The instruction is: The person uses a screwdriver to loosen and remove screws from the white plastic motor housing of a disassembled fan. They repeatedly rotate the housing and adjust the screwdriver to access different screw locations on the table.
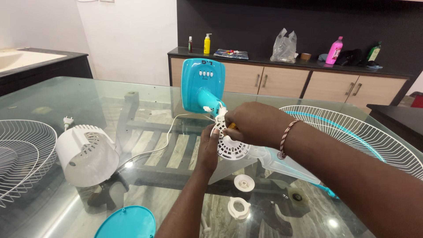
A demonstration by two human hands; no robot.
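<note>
While you are bending over the glass table, your left hand is coming up from below and cupping the near-left edge of the white slotted fan motor housing, and your right hand is reaching in from the right and lying over the top of it, fingers curled tight around something small with an orange tip; what that is, you cannot tell from here. The housing is sitting directly between your two hands, just below the right one and to the right of the left, with its round face turned toward you and its axis running away toward the turquoise fan base standing behind it. Both hands are touching it; the right is covering more of it. Counting what is lying about you: two wire guards, one white fan grille at the far left and one white-and-turquoise grille under your right forearm; one white motor cover tipped on its side to the left; two small white plastic pieces near you, a round cap and a ring nut; one turquoise disc at the near edge; and one white power cord trailing left to its plug.
</note>
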